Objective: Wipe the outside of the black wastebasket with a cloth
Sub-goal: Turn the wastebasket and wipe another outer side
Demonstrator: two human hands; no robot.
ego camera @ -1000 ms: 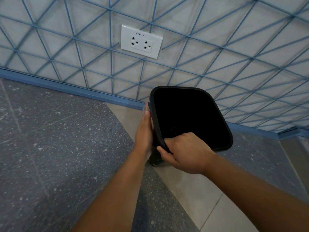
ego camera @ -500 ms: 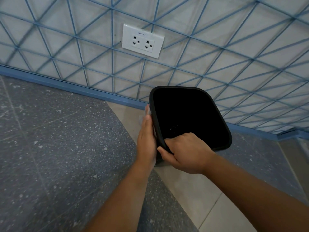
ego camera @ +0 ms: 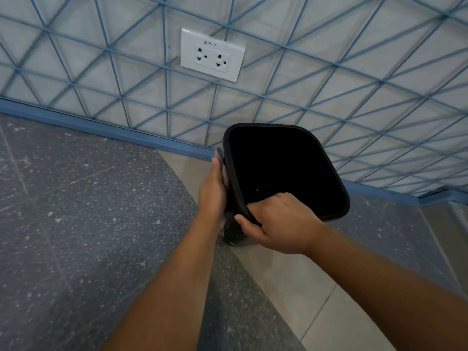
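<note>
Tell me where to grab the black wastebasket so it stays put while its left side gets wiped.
Take the wastebasket by the near corner of its rim, from above, as the right hand does: fingers inside, thumb outside. The open mouth faces up and the rim forms a lip to hook. That leaves the left wall free for the left hand pressing the cloth.

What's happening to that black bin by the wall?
A person is cleaning the black wastebasket. Their right hand grips its near rim, fingers curled inside and thumb outside, holding it steady on the floor. Their left hand lies flat along the basket's outer left side and presses a grey cloth against it. Only an edge of the cloth shows past the hand. A white wall socket sits on the wall above.
</note>
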